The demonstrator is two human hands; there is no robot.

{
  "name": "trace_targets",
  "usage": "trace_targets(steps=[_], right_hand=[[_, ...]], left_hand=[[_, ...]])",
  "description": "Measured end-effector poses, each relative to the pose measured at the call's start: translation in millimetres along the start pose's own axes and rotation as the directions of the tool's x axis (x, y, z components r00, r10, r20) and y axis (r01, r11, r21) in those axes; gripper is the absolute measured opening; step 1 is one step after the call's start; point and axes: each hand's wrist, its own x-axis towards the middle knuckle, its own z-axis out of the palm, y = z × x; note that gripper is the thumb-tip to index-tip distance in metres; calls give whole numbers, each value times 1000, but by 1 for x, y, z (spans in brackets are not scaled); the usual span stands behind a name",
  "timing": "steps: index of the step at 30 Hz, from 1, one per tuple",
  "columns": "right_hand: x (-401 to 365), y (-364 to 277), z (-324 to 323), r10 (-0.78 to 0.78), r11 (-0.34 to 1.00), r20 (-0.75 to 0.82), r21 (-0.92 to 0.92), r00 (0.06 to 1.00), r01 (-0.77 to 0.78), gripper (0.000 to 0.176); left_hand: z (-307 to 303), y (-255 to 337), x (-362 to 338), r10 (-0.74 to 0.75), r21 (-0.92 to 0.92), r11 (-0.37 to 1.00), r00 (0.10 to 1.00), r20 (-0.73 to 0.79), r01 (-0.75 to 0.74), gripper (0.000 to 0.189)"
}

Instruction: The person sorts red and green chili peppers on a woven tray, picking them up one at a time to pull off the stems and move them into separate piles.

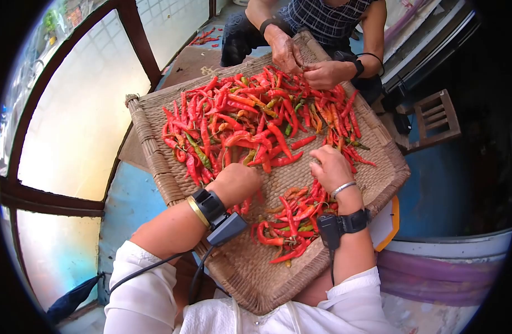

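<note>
A large heap of red chili peppers, with a few green and orange ones mixed in, lies on a woven tray. My left hand is curled, back upward, at the near edge of this heap. Its fingertips are hidden beneath it, with some blurred red peppers just below. To the right, my right hand has thumb and fingers drawn together above a smaller pile of chili peppers. What its fingertips hold, if anything, is too small to make out.
Across the tray, another person's hands meet over the heap's far edge. Loose red peppers lie on the floor beyond. Framed window panes stand at left, and a small wooden chair is at right. Cables run from my wrist devices.
</note>
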Motion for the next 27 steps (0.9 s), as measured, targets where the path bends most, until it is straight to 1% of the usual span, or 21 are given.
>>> trace_targets(steps=[2,3,5,7,9,10,11,12,13,14,16,17,18,19,20,21,22,23,25,26,27], right_hand=[[8,-6,24,-164,983,56,-76,985,168,36],[10,-8,35,-166,983,55,-76,985,170,36],[12,-10,56,-145,981,64,-122,987,152,42],[16,-12,64,-149,979,45,-137,988,154,41],[21,-15,64,-68,975,137,-200,988,95,33],[20,-13,70,-112,971,87,-202,990,128,22],[20,-13,70,-110,971,86,-203,990,126,22],[20,-15,71,-104,967,136,-218,985,133,19],[19,-15,71,-97,963,187,-232,978,139,16],[17,-16,70,-93,963,188,-230,978,136,16],[15,-19,61,-64,945,290,-290,955,152,15],[12,-21,53,-65,945,288,-290,955,151,15],[10,-22,42,-87,939,254,-302,963,165,13],[6,-20,33,-109,932,220,-315,969,177,12],[1,-14,25,-136,964,186,-203,973,173,12],[-3,-12,13,-135,963,183,-205,974,172,12],[-8,-12,-1,-21,992,200,-114,980,45,13],[-11,-7,-11,88,996,226,-24,970,-85,14],[-20,17,-22,118,993,39,-33,992,-117,14],[-22,27,-28,120,992,39,-34,992,-119,14],[-24,37,-34,220,974,-30,-44,975,-221,13]], left_hand=[[0,0,0,2,15,1000,1000,8,-2,9],[0,0,0,2,29,1000,1000,17,-2,9],[-3,2,0,-25,22,999,999,21,25,10],[-1,4,1,-50,10,999,998,25,49,11],[-1,3,0,-23,-44,999,1000,-9,23,11],[-3,3,1,-21,-45,999,1000,-9,20,11],[-8,3,0,-15,-63,998,999,31,17,11],[-11,3,0,-10,-80,997,998,70,16,11],[-11,2,1,-8,-80,997,997,71,14,11],[-10,1,0,-3,-106,994,997,74,11,10],[-15,1,-1,3,-131,991,997,77,7,8],[-21,1,-4,-9,-240,970,997,71,26,9],[-26,0,-5,-22,-345,938,998,65,44,11],[-27,-1,-6,-23,-343,938,998,64,43,11],[-28,-3,-9,0,-435,900,999,-54,-24,13],[-30,-3,-10,12,-514,852,984,-175,-102,15],[-33,-1,-11,-3,-517,845,966,-258,-136,17],[-35,1,-10,-1,-516,846,965,-261,-138,17],[-39,7,-9,-118,-588,786,887,-447,-192,15],[-46,14,-12,-244,-772,632,928,-283,-69,17],[-46,18,-12,-243,-772,632,928,-283,-69,17]])
